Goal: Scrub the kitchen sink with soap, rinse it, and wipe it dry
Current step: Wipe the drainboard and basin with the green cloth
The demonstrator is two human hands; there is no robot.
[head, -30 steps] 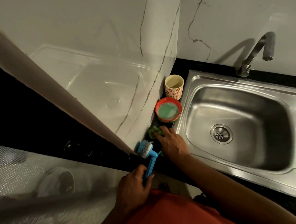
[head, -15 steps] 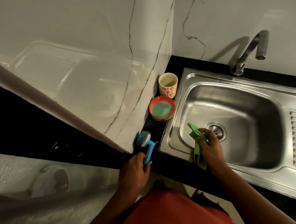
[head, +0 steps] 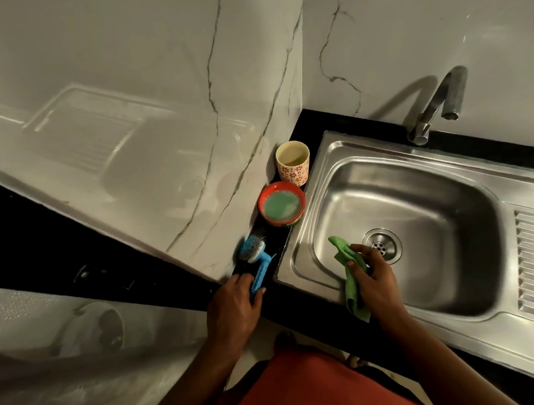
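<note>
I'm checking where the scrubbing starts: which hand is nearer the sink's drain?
Right. The right hand, holding the green cloth, is just beside the drain, over the sink; the left hand grips the blue brush on the counter, outside it.

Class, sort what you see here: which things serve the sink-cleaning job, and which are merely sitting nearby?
For the job:
sink
blue brush, gripped by the left hand
green cloth, held by the right hand
red bowl of green, soapy-looking liquid
tap

Just lying about:
patterned cup behind the bowl, untouched, use unclear
</note>
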